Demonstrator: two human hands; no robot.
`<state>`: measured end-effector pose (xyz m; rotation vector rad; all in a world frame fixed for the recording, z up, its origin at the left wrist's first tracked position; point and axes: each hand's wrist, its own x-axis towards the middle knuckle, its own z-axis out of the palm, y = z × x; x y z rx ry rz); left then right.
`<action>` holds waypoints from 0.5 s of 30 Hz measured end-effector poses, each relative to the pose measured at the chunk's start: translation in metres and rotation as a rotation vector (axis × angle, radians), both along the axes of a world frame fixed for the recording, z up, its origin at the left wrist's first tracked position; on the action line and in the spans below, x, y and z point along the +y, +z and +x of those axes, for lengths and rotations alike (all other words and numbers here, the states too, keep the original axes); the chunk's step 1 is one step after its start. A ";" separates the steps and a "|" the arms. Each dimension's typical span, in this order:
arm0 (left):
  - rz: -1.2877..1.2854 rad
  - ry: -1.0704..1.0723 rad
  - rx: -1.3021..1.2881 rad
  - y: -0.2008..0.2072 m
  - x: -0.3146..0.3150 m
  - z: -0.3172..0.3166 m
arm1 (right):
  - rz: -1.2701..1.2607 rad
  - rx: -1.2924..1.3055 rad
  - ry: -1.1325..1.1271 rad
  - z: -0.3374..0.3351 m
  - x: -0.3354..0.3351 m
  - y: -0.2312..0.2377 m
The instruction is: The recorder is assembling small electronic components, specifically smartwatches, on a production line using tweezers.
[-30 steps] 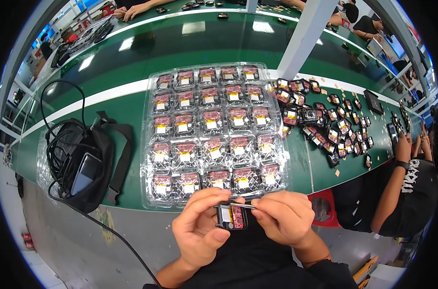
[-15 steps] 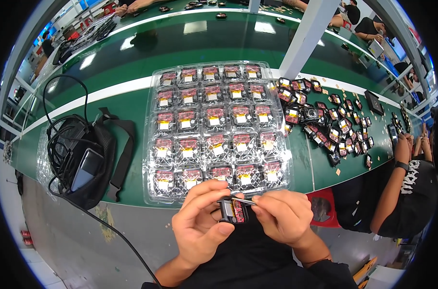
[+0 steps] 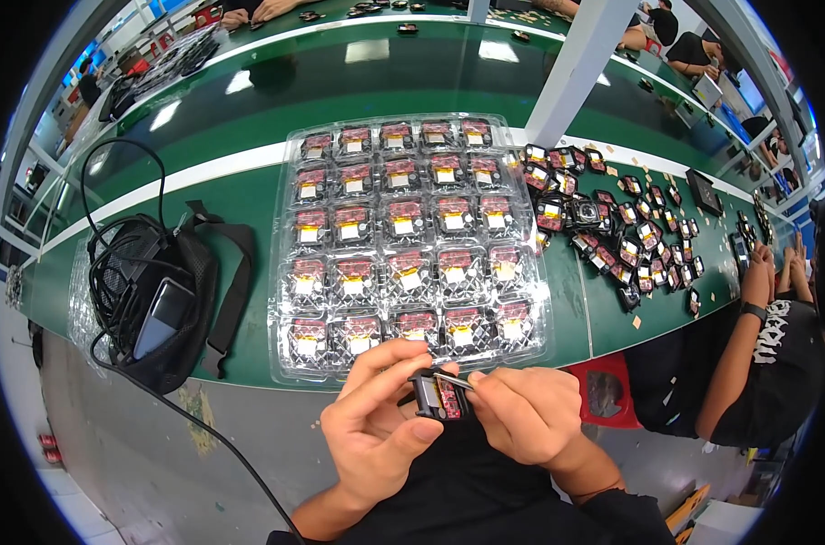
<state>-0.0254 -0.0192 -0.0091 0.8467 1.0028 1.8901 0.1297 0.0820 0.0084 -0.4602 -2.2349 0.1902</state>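
Fingertips and thumb of the left hand [image 3: 371, 427] pinch a black-framed module [image 3: 441, 398] in front of the near edge of the green bench [image 3: 567, 313]. Its open face is turned up, pale pad left, red board right; the yellow strip between runs roughly up and down, and the near-square outline gives no clear long axis. The right hand [image 3: 530, 413] pinches a slim metal tool [image 3: 456, 381] at the frame's upper edge; contact is hard to tell. Beyond, a transparent tray [image 3: 279, 318] of similar modules reaches nearly to the bench edge, with green surface showing toward a black bag [image 3: 199, 304] leftward and a loose pile [image 3: 627, 216] rightward. Farther right, pale lettering marks a co-worker's black top [image 3: 789, 377].
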 end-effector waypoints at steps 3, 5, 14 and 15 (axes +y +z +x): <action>0.008 0.008 -0.077 0.004 -0.003 -0.001 | -0.177 0.055 0.099 -0.001 0.005 0.004; 0.094 -0.009 -0.012 0.001 -0.011 -0.010 | -0.269 0.069 0.173 0.003 0.015 0.010; 0.094 0.570 0.569 -0.018 -0.030 -0.064 | -0.315 0.082 -0.628 0.045 0.074 -0.018; 0.094 0.598 0.684 -0.023 -0.031 -0.070 | -0.205 0.003 -0.703 0.053 0.084 -0.028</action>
